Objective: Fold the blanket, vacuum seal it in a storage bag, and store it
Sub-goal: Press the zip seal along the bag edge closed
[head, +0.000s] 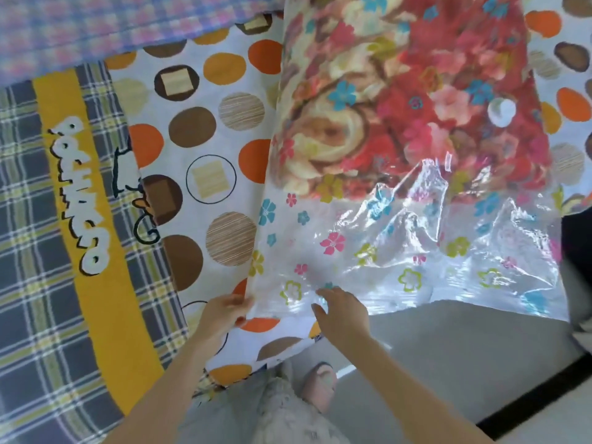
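While pinched at corner by left hand (224, 312), spread right hand (342, 312) atop: storage bag (400, 251) clear, crinkled, flower-printed; blanket (416, 91) red floral

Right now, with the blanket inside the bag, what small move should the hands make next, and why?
Probably slide the right hand rightward along the near edge of the storage bag, pressing it shut: the left hand pinches its left corner, and the blanket lies fully inside.
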A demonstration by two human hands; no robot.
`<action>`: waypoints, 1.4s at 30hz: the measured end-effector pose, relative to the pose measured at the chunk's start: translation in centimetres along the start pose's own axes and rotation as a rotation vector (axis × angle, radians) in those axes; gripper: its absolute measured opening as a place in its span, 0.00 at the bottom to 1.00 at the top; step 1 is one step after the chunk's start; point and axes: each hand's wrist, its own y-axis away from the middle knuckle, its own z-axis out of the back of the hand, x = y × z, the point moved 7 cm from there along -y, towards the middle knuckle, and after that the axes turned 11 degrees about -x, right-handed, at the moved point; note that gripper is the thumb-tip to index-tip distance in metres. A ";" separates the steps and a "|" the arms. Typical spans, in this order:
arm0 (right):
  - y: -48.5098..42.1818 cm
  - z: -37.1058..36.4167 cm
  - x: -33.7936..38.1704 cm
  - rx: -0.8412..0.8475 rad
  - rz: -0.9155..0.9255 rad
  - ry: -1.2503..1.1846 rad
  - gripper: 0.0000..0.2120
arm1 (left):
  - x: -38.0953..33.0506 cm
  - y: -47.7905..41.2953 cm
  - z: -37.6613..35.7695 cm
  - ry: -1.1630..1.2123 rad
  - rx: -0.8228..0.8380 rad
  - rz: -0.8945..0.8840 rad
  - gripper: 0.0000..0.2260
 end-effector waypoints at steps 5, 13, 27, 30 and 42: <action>2.0 -1.3 1.9 -0.014 -0.067 -0.071 0.18 | 0.2 0.1 0.0 0.129 -0.010 0.028 0.11; 6.3 -10.8 4.3 0.462 -0.983 -1.698 0.30 | 1.2 -1.4 -0.9 0.283 0.010 0.001 0.04; 3.4 -12.3 3.4 -0.038 -0.998 -1.984 0.19 | -1.4 -1.2 -0.1 -0.138 -0.049 -0.628 0.12; 2.6 -11.8 3.7 -0.116 -1.099 -1.949 0.24 | -1.9 -1.5 0.0 -0.182 -0.030 -0.732 0.12; 3.4 -11.2 0.3 -0.475 -1.254 -1.738 0.04 | -1.6 -1.7 -0.6 -0.090 0.093 -0.562 0.13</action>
